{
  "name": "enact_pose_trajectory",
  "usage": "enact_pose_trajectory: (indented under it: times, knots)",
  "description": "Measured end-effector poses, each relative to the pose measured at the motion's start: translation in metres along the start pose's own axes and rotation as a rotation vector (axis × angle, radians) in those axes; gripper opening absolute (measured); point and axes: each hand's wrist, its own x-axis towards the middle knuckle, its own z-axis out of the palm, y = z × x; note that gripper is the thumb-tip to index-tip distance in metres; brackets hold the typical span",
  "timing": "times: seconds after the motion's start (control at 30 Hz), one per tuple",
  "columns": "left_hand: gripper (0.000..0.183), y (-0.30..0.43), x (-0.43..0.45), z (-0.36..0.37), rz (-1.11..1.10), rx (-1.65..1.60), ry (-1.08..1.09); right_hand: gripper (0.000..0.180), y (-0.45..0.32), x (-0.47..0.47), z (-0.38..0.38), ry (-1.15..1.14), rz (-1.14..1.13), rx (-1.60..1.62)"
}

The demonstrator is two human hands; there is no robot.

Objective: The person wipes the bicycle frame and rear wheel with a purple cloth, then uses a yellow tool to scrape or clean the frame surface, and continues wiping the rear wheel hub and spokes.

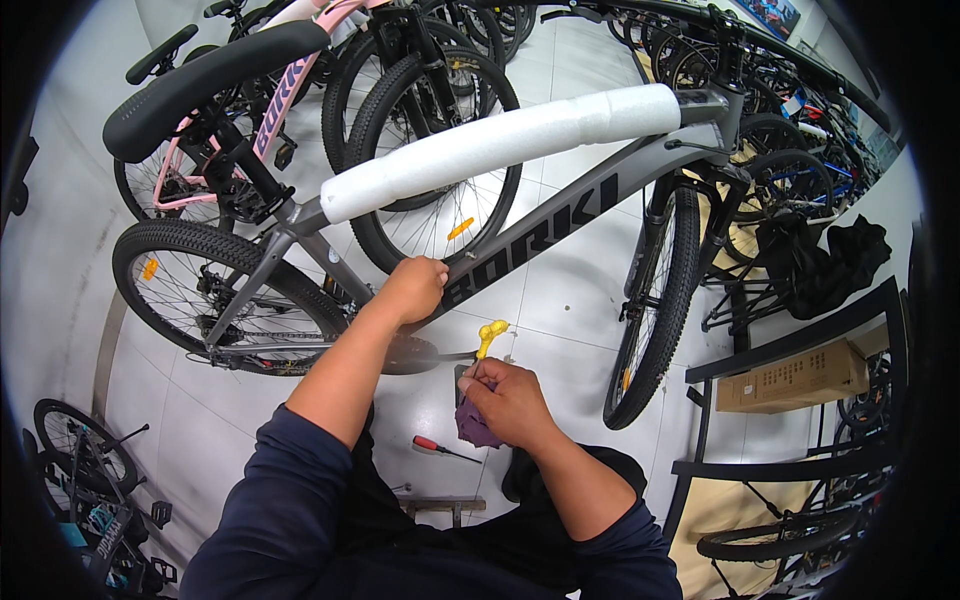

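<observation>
Before me stands a grey Borki mountain bike (551, 238) with white foam padding (502, 154) around its top tube. My left hand (415, 291) reaches to the lower end of the down tube, its fingers curled against the frame; whether they pinch something small is hidden. Below and right of it, my right hand (514, 401) grips the thin shaft of a yellow-handled T-shaped tool (491, 336), handle upward. A crumpled purple cloth (474, 426) is bunched in the same hand. The pedal (460, 381) shows partly behind this hand.
On the tiled floor between my legs lies a red-handled screwdriver (442, 448), near a low wooden stool (442, 505). A pink bike (277, 109) stands behind the grey one. To the right are a black-framed rack (787, 471) and a cardboard box (795, 379). Another bike (94, 480) stands lower left.
</observation>
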Motion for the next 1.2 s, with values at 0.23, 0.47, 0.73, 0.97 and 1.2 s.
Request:
enact_pose_trajectory:
  times: [0.23, 0.47, 0.73, 0.97, 1.2]
  knots:
    - [0.017, -0.008, 0.006, 0.002, -0.314, -0.687, -0.029, 0.021, -0.002, 0.000, -0.001, 0.003, -0.006, -0.021]
    - [0.012, -0.010, 0.005, -0.002, -0.359, -0.629, 0.018, 0.021, 0.001, 0.000, 0.001, 0.008, -0.007, 0.002]
    - [0.012, -0.013, 0.004, 0.000, -0.168, -0.552, 0.094, 0.022, 0.004, 0.001, 0.001, 0.013, -0.011, -0.017]
    - [0.015, -0.009, 0.002, -0.002, -0.382, -0.782, 0.035, 0.022, 0.005, 0.001, 0.002, 0.014, -0.016, -0.002]
    - [0.018, -0.015, 0.004, 0.000, -0.198, -0.414, 0.101, 0.022, 0.005, 0.002, 0.003, 0.016, -0.028, -0.013]
